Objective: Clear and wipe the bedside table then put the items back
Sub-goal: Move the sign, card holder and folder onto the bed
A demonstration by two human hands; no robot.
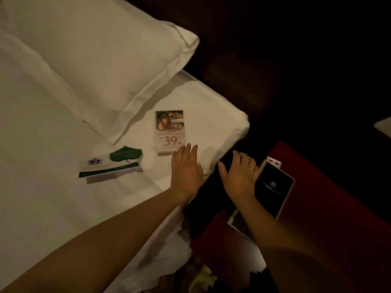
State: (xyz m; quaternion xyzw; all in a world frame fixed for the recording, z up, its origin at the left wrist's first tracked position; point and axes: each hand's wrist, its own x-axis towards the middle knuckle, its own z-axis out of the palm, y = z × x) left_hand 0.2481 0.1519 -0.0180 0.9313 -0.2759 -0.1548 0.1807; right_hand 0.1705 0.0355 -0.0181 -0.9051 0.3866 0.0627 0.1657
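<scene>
Dim room, view down over bed corner and bedside table.

Bed (53,197): white sheet, pillow (88,60) at upper left. Three items lie on the sheet near the corner.
- Stand-up card (170,131) in a clear holder, photo on its top half, large red "39" below; smaller print too blurred to read.
- Green leaf-shaped piece (125,154) left of the card, resting against the far end of a notepad.
- Notepad (110,168), white with a dark green strip along its near edge and a small purple mark at the left corner; writing illegible.

Table (317,197): dark red top, right of the bed. On it a black booklet (274,187) with a pale edge and a faint logo, unreadable. A red-and-white card (274,161) shows just behind it. A white sheet (239,225) sits under the right forearm.

Left hand (186,172): palm down, fingers spread flat over the sheet just below the stand-up card, grasping nothing.

Right hand (241,176): fingers loosely splayed over the gap between bed and table, beside the booklet's left edge; contact with it cannot be judged, nothing clasped.
</scene>
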